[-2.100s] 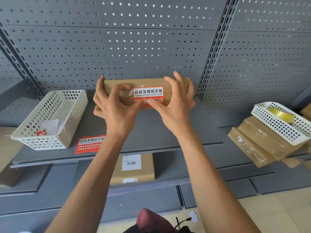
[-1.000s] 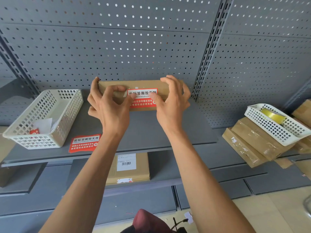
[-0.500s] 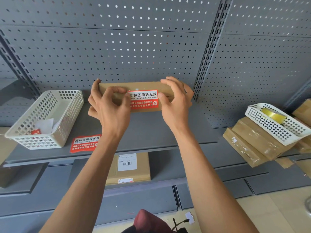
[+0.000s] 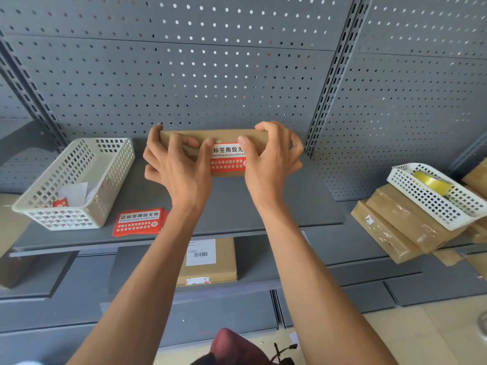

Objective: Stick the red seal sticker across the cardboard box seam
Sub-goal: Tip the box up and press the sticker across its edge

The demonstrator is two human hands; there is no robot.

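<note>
A flat brown cardboard box [image 4: 226, 135] stands on its edge on the grey shelf [image 4: 284, 209], against the pegboard. A red and white seal sticker [image 4: 228, 159] lies on the box face, with its top at the upper edge. My left hand [image 4: 176, 167] grips the box's left end, thumb pressing at the sticker's left edge. My right hand [image 4: 271, 159] grips the right end, thumb on the sticker's right part. Both hands hide the ends of the box and the sticker's sides.
A stack of spare red stickers [image 4: 138, 222] lies on the shelf front left, beside a white basket [image 4: 105, 180] holding paper scraps. At right, another white basket [image 4: 432, 204] with a yellow tape roll [image 4: 432, 181] sits on wrapped boxes [image 4: 392, 227]. A labelled box [image 4: 208, 262] lies on the lower shelf.
My thumbs have slid from the sticker's lower middle outward to its left and right edges, and the sticker lies flatter on the box. The box stays in place.
</note>
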